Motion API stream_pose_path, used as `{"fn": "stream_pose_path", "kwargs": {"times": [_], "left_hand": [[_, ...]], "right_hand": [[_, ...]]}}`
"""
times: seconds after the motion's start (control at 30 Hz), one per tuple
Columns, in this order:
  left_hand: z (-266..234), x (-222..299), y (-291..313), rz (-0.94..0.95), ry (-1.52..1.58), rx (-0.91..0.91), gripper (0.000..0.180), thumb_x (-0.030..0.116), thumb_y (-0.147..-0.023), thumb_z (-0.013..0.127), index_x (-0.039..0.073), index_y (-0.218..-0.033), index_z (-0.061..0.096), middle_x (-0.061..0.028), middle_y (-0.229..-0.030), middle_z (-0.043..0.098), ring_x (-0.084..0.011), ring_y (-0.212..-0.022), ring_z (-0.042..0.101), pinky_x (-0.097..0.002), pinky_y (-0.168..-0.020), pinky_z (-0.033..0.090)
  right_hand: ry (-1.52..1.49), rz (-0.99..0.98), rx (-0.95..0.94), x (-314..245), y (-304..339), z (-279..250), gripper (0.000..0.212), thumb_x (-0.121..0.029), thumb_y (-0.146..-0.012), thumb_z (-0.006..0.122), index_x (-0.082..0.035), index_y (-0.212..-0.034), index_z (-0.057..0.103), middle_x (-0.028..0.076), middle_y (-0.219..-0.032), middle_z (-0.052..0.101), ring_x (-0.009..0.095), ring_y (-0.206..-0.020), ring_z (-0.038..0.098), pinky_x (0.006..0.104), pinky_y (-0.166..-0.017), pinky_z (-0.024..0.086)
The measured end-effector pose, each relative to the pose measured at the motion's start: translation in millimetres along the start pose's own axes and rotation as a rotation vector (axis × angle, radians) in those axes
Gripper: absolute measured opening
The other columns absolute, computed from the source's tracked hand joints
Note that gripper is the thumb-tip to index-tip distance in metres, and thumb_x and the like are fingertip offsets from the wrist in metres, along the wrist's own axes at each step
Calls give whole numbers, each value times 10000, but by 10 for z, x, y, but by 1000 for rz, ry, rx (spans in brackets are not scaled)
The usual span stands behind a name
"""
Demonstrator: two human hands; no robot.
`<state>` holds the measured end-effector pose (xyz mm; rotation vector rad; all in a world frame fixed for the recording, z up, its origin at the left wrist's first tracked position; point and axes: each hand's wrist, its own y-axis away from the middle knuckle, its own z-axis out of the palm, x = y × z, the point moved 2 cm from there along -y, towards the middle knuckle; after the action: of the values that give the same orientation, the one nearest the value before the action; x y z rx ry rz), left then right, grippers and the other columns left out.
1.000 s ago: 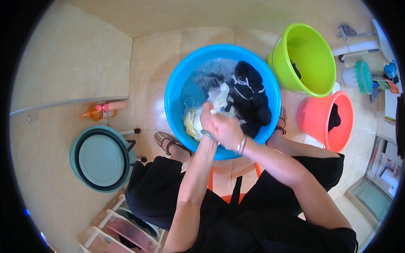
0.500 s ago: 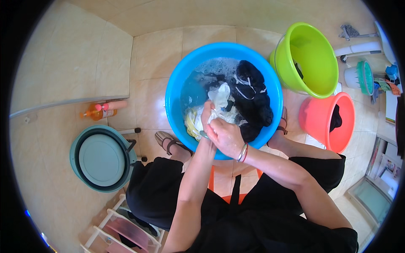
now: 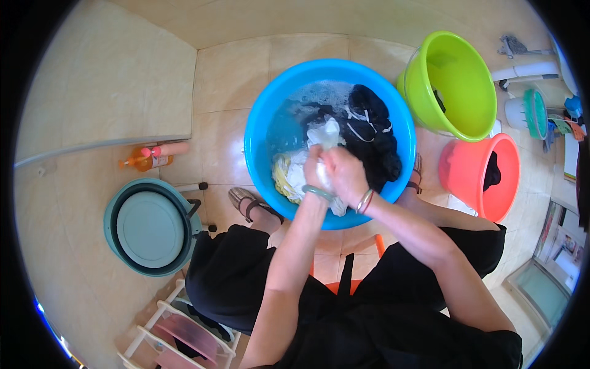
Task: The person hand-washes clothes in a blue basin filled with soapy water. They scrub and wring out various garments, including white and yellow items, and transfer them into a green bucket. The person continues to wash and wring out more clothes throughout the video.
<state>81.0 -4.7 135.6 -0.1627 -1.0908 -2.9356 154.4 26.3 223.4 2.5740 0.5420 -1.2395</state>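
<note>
A large blue basin (image 3: 255, 178) of soapy water stands on the floor between my feet. Over its near half, my left hand (image 3: 314, 171) and my right hand (image 3: 345, 175) press together, both closed on a wet white cloth (image 3: 330, 134). Part of the cloth sticks out above the fingers, and another end hangs below near the basin's rim. Yellow-and-white fabric (image 3: 284, 181) lies in the water left of my hands. Dark clothes with white cords (image 3: 376, 138) pile up along the basin's right side. Suds (image 3: 319, 92) float at the far edge.
To the right stand a lime-green bucket (image 3: 473, 92) and a coral-pink bucket (image 3: 458, 166), each with dark fabric inside. A teal folding basin (image 3: 150, 230) leans at the left, near orange and pink bottles (image 3: 144, 158). A white rack (image 3: 147, 338) is at lower left.
My right hand has moved from the left wrist up beside the left hand, round the white cloth. A loose end of the cloth now hangs toward the near rim.
</note>
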Motion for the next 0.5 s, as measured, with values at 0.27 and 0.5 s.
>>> {"fn": "stream_pose_path", "kwargs": {"times": [0.27,0.5], "left_hand": [[466,-87,326,113,188,125,177,251,-943,524,101,-872,585,-23,-733,576,-123,-714,563,-278,-609,458],[543,-170,434,468,-1034,78,255,300,-943,557,61,-964,640,-76,-738,641,-225,-672,613,-351,-639,468]], "right_hand": [[171,-180,-100,21,-215,-7,233,-272,-908,521,-84,-808,616,160,-739,642,366,-686,647,479,-601,518],[-99,247,-500,973,-611,-320,514,-574,-885,546,-97,-928,731,135,-835,708,241,-882,665,336,-822,497]]}}
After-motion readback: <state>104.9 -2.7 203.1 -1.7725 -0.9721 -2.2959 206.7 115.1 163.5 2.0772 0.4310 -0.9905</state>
